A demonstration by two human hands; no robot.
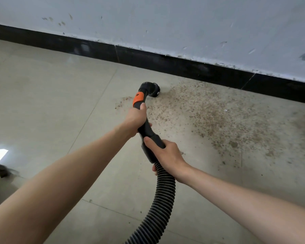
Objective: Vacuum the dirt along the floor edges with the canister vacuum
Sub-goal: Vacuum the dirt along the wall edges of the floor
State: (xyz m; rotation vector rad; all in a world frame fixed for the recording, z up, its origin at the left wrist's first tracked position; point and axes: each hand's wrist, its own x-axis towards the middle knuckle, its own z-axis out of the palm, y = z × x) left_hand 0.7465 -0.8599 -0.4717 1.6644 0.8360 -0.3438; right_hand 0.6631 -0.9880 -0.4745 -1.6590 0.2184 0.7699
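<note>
left hand (pixel 136 118) and right hand (pixel 165 154), fingers wrapped round the rigid wand (pixel 144 127); brush nozzle (pixel 152 89) just ahead, at the edge of the dirt (pixel 209 113). ribbed hose (pixel 163 196) trails behind, light and flexible; steer by the stiff wand.

Brush nozzle (pixel 152 89) at frame centre on the floor (pixel 51 103), dirt (pixel 218 117) spread to its right below the baseboard (pixel 165 62), hose (pixel 162 199) trailing to bottom centre, left hand (pixel 136 118) above right hand (pixel 165 155).
</note>
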